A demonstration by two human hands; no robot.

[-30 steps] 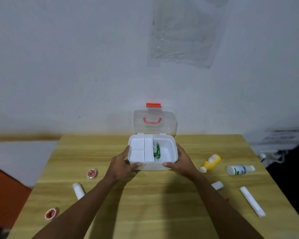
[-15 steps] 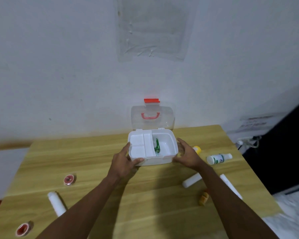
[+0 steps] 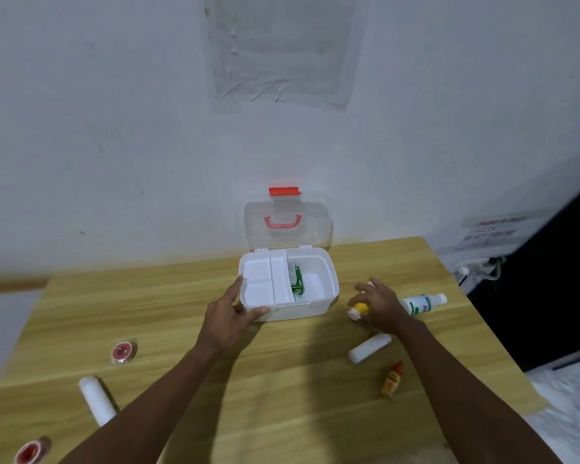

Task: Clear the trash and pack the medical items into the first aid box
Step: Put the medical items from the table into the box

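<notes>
The white first aid box (image 3: 318, 304) stands open on the wooden table (image 3: 282, 380), its clear lid (image 3: 287, 224) upright with a red handle. A green packet (image 3: 297, 279) lies inside next to a white tray insert. My left hand (image 3: 230, 313) holds the box's front left corner. My right hand (image 3: 379, 304) has left the box and curls over a yellow bottle (image 3: 360, 309) with a white cap to the right. Beyond it lies a white bottle with a green label (image 3: 422, 303).
A white roll (image 3: 369, 348) and a small orange dropper bottle (image 3: 392, 380) lie at the front right. On the left are a white roll (image 3: 96, 400) and two red tape rolls (image 3: 123, 351) (image 3: 31, 452). The table's right edge is close.
My right hand left the box's right side and moved right onto the yellow bottle. The left hand stays on the box. The view has shifted left and down.
</notes>
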